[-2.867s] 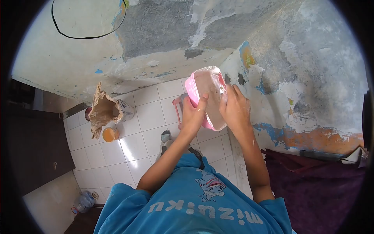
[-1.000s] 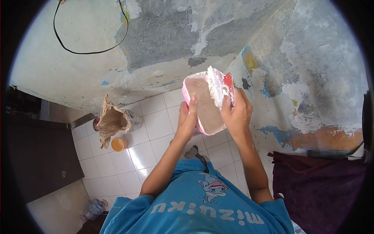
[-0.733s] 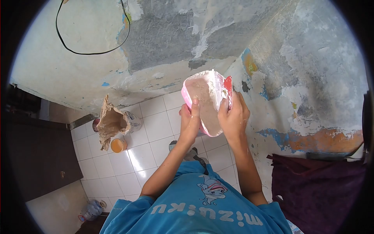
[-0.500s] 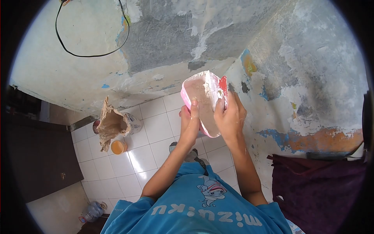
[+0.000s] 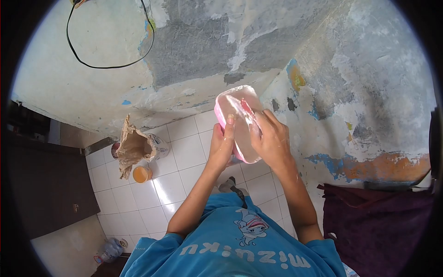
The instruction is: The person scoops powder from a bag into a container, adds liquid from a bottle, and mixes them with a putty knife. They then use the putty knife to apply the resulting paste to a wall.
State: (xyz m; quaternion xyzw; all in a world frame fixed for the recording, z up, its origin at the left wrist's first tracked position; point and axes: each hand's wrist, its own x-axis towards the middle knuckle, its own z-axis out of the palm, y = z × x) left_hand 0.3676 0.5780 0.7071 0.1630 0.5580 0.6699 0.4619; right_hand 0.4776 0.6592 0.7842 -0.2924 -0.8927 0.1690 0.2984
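Note:
A pink rectangular tub [image 5: 219, 113], its pale inside smeared with putty, is tilted up in front of me. My left hand [image 5: 221, 147] grips its left wall, thumb over the rim and fingers around the outside. In my right hand [image 5: 273, 141] is a red putty scraper [image 5: 247, 107], partly hidden by my fingers. White putty coats the scraper, which reaches over the tub's opening.
Ahead and to the right stand walls [image 5: 194, 51] with grey patches and peeling paint. An open brown paper bag [image 5: 134, 147] and a jar of orange stuff [image 5: 142, 174] stand on the white tiles [image 5: 138, 198]. Dark cloth [image 5: 374, 226] hangs at right; a black cable [image 5: 110, 67] loops at upper left.
The scraper has moved left from the tub's right rim to over its opening, my right hand turning with it. My left hand keeps its hold on the tub.

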